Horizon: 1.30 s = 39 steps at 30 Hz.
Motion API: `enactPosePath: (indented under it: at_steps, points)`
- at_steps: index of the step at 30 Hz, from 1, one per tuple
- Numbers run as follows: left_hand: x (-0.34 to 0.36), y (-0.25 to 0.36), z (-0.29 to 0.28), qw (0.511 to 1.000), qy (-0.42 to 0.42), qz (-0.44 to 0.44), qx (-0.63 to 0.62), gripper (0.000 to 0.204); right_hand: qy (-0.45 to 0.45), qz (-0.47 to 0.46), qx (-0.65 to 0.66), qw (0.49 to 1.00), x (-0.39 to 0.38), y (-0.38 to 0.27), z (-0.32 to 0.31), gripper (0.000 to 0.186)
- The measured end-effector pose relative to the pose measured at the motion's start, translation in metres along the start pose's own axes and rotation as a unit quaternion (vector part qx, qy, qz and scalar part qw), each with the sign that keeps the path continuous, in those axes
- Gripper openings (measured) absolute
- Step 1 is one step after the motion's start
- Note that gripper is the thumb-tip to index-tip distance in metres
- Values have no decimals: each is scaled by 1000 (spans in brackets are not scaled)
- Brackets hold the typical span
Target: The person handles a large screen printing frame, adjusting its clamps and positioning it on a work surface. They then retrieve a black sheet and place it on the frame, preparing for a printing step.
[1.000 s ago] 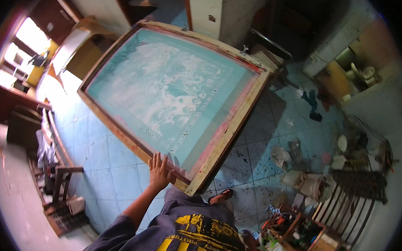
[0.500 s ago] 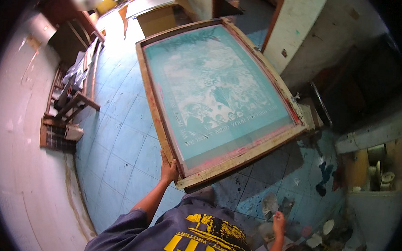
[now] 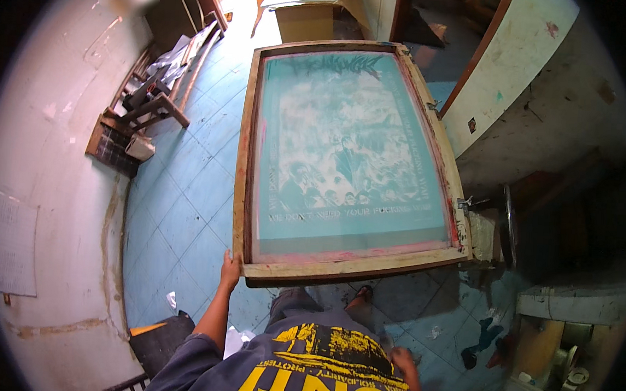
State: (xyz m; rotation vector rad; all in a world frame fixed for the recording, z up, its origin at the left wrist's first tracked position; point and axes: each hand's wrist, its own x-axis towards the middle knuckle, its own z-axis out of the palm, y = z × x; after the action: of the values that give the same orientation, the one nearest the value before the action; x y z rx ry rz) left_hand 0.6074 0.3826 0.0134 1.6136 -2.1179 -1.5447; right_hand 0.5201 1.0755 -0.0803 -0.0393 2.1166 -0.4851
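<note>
Since the previous frame, the wooden frame (image 3: 352, 263) has swung round in view to sit nearly square-on; the right hand (image 3: 403, 359) has come in from the lower right to beside the shirt (image 3: 318, 359).

Writing: green mesh (image 3: 343, 154) carries a pale line of capitals across its lower part, smaller lettering up both sides, dark jagged lettering at the top. Shirt bears large yellow capitals, inverted in view, with smaller lines beside them. Paper sheet (image 3: 12, 243) on the left wall: marks too small to read.

Grip: left hand (image 3: 231, 270) touches the wooden frame's near-left corner, fingers along the outer edge; cannot tell whether they close beneath it. Right hand's fingers look loosely curled, closure unclear.

Position: wooden frame lies in front of the person, above the blue tiled floor (image 3: 184, 217), a metal clamp (image 3: 466, 203) at its right edge.
</note>
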Motion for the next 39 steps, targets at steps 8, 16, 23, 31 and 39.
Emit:
enactPosePath:
  at_steps: [8, 16, 23, 31, 39]
  points:
    - [-106, -148, 42, 977, 143, -120, -99, 63, 149, 0, 90, 985, 43, -2, -175, 41]
    - [-181, -138, 89, 960, 3, -270, -69, 60, 30, -44, 86, 995, 40, -97, -195, 48]
    - [-140, -113, 79, 976, 3, -198, -95, 64, 19, -52, 64, 996, 44, -104, -176, 48]
    - [-118, -76, 69, 973, 21, -180, -144, 64, 41, -25, 71, 996, 41, -58, -160, 44]
    - [-132, -105, 80, 983, -27, -163, -77, 66, 21, -36, 46, 998, 44, -64, -156, 44]
